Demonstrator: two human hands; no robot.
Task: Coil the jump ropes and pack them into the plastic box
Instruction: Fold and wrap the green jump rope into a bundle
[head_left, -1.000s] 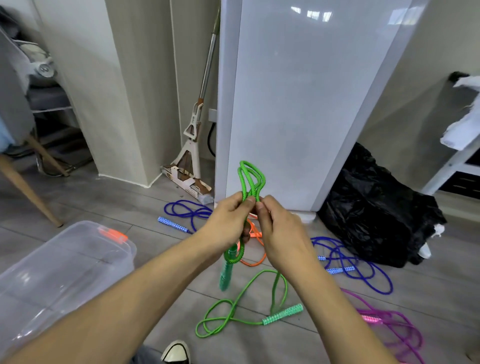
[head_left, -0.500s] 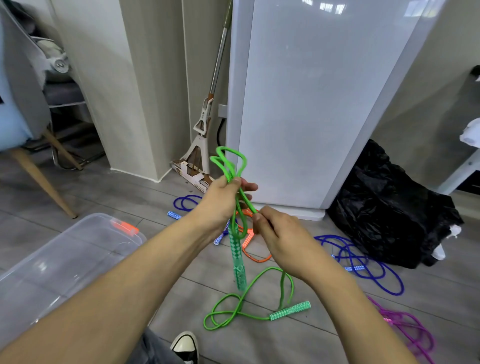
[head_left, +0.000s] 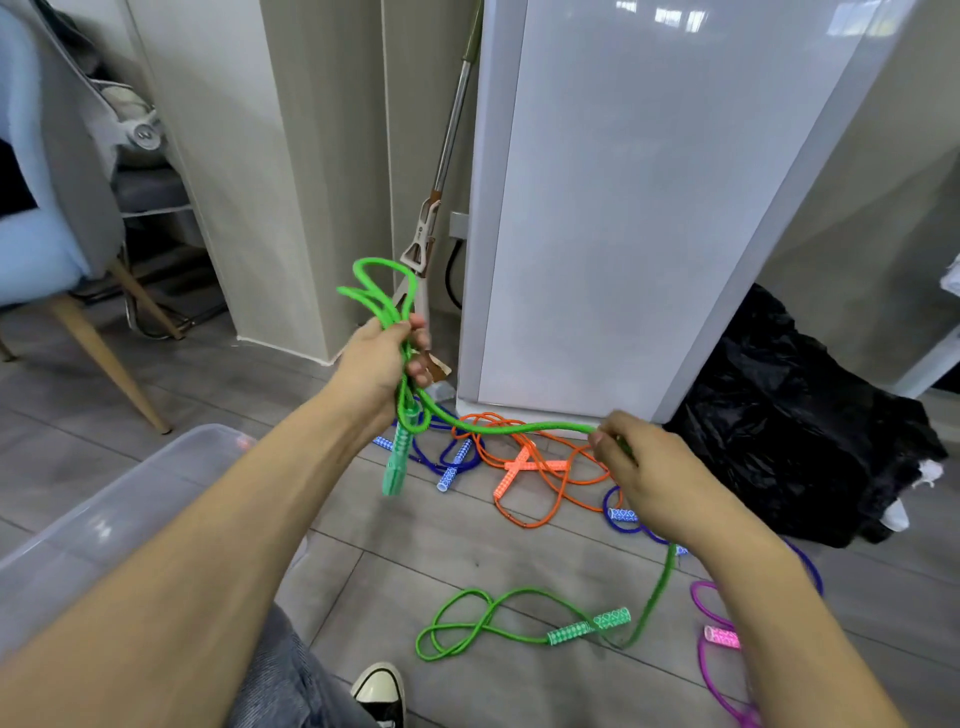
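While the green jump rope (head_left: 498, 430) is only partly coiled, its gathered loops stand up out of the left hand (head_left: 382, 364), which is closed round the bundle with one patterned handle (head_left: 397, 462) hanging below the fist. A span of cord runs across to the right hand (head_left: 647, 475), whose fingers pinch it; from there the rope drops to the floor, where the rest lies in loose loops beside the second handle (head_left: 589, 626).

As I judge it, the risk is the floor slack (already figure-eighted) knotting as it is drawn in, or the springy loops fanning out of the fist.

The cord looks braided and limp; the handles are stubby cylinders with a diamond print. The clear plastic box (head_left: 98, 525) sits low left, and orange (head_left: 540, 467), blue (head_left: 452, 462) and pink (head_left: 719, 644) ropes lie tangled on the floor.
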